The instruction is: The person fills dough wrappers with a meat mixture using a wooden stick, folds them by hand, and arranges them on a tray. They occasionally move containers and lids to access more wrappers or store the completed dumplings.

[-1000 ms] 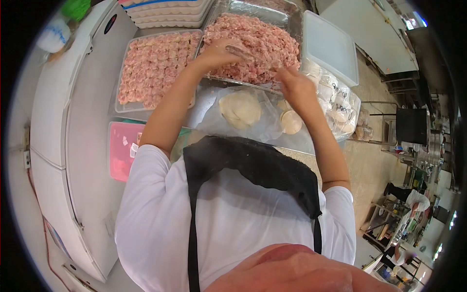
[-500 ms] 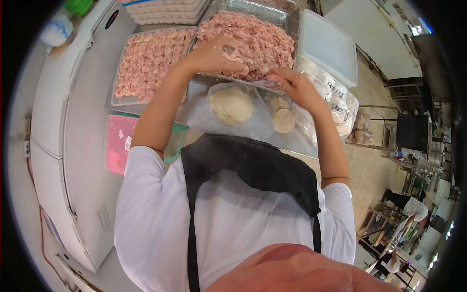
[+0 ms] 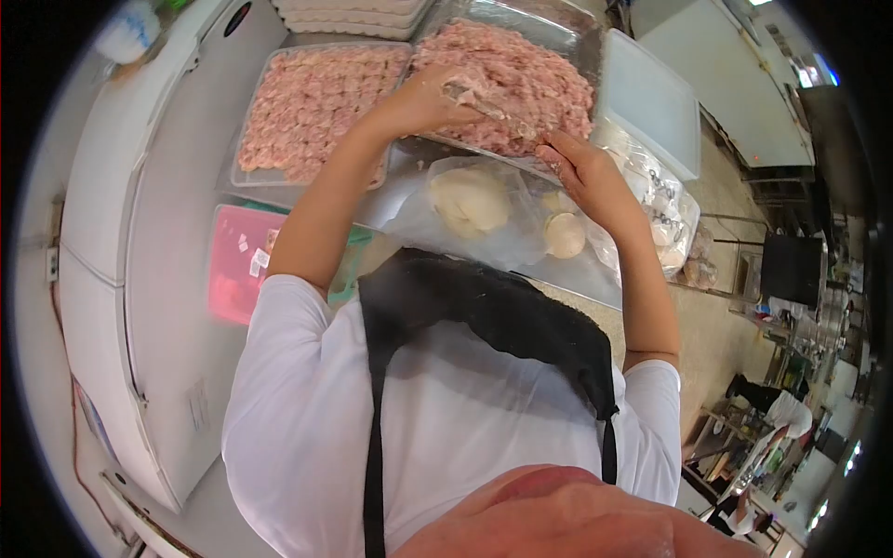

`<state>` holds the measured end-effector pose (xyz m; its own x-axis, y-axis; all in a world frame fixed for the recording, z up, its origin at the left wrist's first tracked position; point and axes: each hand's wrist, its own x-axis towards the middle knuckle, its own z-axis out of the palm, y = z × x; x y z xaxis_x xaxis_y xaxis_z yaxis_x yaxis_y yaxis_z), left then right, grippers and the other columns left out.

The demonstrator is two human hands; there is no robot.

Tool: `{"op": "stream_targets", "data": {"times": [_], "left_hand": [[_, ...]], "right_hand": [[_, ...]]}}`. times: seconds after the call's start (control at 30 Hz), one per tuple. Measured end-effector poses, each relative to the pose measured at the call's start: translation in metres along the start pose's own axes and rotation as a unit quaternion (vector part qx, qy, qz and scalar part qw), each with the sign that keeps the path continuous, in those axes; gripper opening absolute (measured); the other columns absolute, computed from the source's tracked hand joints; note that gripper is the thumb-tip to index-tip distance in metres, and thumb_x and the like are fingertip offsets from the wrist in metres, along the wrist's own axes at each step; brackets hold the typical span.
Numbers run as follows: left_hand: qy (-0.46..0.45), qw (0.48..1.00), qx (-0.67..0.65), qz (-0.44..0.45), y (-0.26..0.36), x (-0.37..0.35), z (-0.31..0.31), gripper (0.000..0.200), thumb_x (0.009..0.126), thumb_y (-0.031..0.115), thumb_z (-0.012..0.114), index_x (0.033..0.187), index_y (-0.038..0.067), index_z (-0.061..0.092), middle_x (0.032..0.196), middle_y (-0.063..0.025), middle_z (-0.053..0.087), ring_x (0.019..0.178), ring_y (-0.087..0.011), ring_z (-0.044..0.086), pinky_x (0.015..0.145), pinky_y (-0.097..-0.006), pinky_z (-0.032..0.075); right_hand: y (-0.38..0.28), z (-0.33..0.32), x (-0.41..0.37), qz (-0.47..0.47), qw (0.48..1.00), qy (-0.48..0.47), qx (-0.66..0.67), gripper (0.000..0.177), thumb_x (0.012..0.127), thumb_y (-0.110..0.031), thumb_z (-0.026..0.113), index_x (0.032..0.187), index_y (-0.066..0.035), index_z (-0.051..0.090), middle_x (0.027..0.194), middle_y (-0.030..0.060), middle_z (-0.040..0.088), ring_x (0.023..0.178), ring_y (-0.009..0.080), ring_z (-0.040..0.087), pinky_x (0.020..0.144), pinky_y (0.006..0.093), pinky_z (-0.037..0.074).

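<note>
Hands at lumpy pink mince, round wrappers

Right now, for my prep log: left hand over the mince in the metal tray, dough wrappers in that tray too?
No: head view shows the dough wrappers on clear plastic outside the metal tray; the left hand is over the mince.

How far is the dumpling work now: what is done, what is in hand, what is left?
Done: the dumpling tray looks nearly full. In hand: the left hand presses what looks like a spatula into the meat; the right hand is at the meat pan's near edge. Left: a big heap of meat and two wrapper stacks under plastic.
</note>
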<state>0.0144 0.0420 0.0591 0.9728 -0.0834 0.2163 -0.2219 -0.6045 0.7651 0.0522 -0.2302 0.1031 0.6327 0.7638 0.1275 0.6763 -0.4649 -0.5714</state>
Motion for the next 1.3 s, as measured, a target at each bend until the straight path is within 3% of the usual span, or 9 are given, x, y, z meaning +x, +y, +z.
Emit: {"op": "stream_targets", "data": {"times": [0.07,0.17,0.33,0.43,0.73,0.93,1.03,1.23,1.3], "left_hand": [[-0.023,0.994,-0.069,-0.084,-0.013,-0.007,-0.007,0.052,0.071,0.025,0.078,0.115,0.004,0.058,0.103,-0.0124,0.063,0.095,-0.0227,0.059,0.088,-0.0325,0.044],[-0.008,0.994,-0.079,-0.076,-0.05,-0.039,-0.034,0.047,0.074,0.024,0.076,0.114,0.004,0.059,0.098,-0.0108,0.063,0.088,-0.0175,0.058,0.081,-0.0299,0.046],[0.161,0.967,-0.015,-0.199,-0.097,-0.138,-0.115,0.048,0.077,0.022,0.071,0.118,0.003,0.057,0.1,-0.0112,0.063,0.088,-0.0175,0.059,0.074,-0.0315,0.049],[0.182,0.927,0.185,-0.271,-0.131,-0.195,-0.127,0.054,0.077,0.025,0.07,0.124,0.004,0.054,0.101,-0.0127,0.063,0.088,-0.0186,0.06,0.078,-0.0301,0.049],[0.077,0.888,0.315,-0.326,-0.138,-0.201,-0.108,0.072,0.075,0.027,0.063,0.138,0.008,0.037,0.115,-0.023,0.059,0.103,-0.0388,0.058,0.088,-0.0444,0.046],[0.051,0.887,0.291,-0.354,-0.154,-0.186,-0.1,0.074,0.073,0.019,0.064,0.14,0.007,0.033,0.122,-0.0226,0.055,0.107,-0.0387,0.056,0.09,-0.0442,0.046],[0.05,0.893,0.29,-0.341,-0.162,-0.187,-0.097,0.082,0.076,0.03,0.067,0.143,0.007,0.027,0.123,-0.0241,0.055,0.11,-0.0382,0.055,0.092,-0.0427,0.045],[0.049,0.934,0.236,-0.265,-0.2,-0.206,-0.095,0.055,0.084,0.033,0.061,0.132,0.009,0.046,0.126,-0.0196,0.054,0.115,-0.0362,0.052,0.096,-0.041,0.041],[-0.008,0.901,0.227,-0.369,-0.186,-0.195,-0.101,0.054,0.083,0.02,0.052,0.134,0.005,0.04,0.128,-0.0251,0.05,0.115,-0.0373,0.051,0.096,-0.0427,0.042]], "right_hand": [[0.003,0.013,0.008,0.006,0.998,-0.026,0.056,0.024,0.093,-0.015,0.053,0.111,-0.002,0.062,0.102,0.0134,0.066,0.095,0.029,0.062,0.084,0.0324,0.047],[0.036,0.038,0.008,0.101,0.978,0.001,0.181,0.029,0.093,-0.018,0.055,0.115,0.0,0.06,0.1,0.0091,0.067,0.095,0.0215,0.062,0.082,0.0324,0.047],[0.096,0.081,0.005,0.185,0.932,0.037,0.311,0.031,0.094,-0.024,0.057,0.115,-0.002,0.063,0.074,-0.0043,0.052,0.059,0.0044,0.042,0.051,0.0199,0.033],[0.079,0.084,0.0,0.23,0.899,0.071,0.365,0.03,0.094,-0.024,0.056,0.115,-0.004,0.063,0.069,-0.0064,0.049,0.054,0.0035,0.038,0.047,0.0195,0.029],[0.075,0.084,0.002,0.25,0.89,0.081,0.372,0.026,0.095,-0.025,0.054,0.111,-0.006,0.063,0.064,-0.0072,0.044,0.052,0.0021,0.034,0.044,0.0181,0.025],[0.078,0.083,0.0,0.258,0.886,0.085,0.375,0.027,0.095,-0.026,0.054,0.112,-0.005,0.062,0.063,-0.0069,0.044,0.051,0.0019,0.034,0.044,0.0184,0.025],[0.08,0.084,-0.001,0.25,0.885,0.089,0.384,0.028,0.095,-0.026,0.055,0.111,-0.005,0.062,0.063,-0.0067,0.045,0.052,0.0018,0.035,0.044,0.0183,0.026],[0.086,0.085,-0.003,0.224,0.884,0.08,0.403,0.028,0.095,-0.026,0.056,0.111,-0.005,0.062,0.065,-0.0064,0.047,0.052,0.0018,0.036,0.045,0.0176,0.027],[0.084,0.086,-0.004,0.233,0.881,0.086,0.403,0.027,0.094,-0.025,0.056,0.111,-0.005,0.062,0.066,-0.0063,0.047,0.053,0.0017,0.037,0.045,0.0173,0.027]]}}
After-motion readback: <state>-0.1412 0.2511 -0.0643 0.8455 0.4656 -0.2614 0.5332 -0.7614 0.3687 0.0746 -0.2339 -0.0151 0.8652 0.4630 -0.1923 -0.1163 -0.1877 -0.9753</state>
